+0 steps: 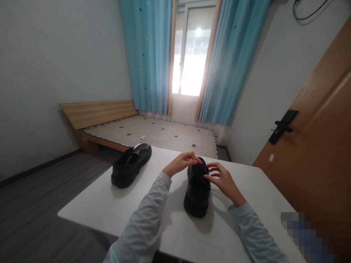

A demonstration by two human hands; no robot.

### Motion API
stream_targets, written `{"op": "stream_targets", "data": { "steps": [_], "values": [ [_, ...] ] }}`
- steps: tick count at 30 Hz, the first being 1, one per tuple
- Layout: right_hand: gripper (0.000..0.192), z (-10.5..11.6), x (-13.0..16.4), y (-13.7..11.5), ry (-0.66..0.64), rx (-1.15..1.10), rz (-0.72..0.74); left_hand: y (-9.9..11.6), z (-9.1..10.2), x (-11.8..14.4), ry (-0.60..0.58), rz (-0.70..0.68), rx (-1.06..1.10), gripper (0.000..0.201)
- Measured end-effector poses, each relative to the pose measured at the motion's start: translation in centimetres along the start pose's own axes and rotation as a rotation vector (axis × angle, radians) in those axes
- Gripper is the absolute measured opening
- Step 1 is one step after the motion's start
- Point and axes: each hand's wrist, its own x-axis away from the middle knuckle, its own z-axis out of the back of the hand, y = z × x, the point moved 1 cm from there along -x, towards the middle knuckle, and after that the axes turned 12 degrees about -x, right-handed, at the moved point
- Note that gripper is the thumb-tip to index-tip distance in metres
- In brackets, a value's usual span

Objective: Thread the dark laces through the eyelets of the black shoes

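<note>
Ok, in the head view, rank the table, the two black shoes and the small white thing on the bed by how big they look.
Largest to smallest:
1. Table
2. Handled shoe and other shoe: too alike to rank
3. Small white thing on the bed

My left sleeve (139, 221) and right sleeve (257, 233): matching pale grey-blue cloth, long, softly creased along their length; each narrows to a plain cuff (165, 178), beyond which my left hand (182, 163) and right hand (223, 179) are bare
</note>
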Motion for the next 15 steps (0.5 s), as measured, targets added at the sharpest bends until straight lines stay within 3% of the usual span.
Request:
{"op": "stream_targets", "data": {
  "steps": [5, 15],
  "values": [
    [0.038, 0.1, 0.1, 0.1, -0.003, -0.008, -0.003, 0.9, -0.1, 0.2, 0.001, 0.012, 0.106, 0.023],
    [0.037, 0.1, 0.0, 0.3, 0.011, -0.005, -0.004, 1.0, -0.5, 0.9, -0.144, 0.179, 0.269, 0.032]
  ]
}}
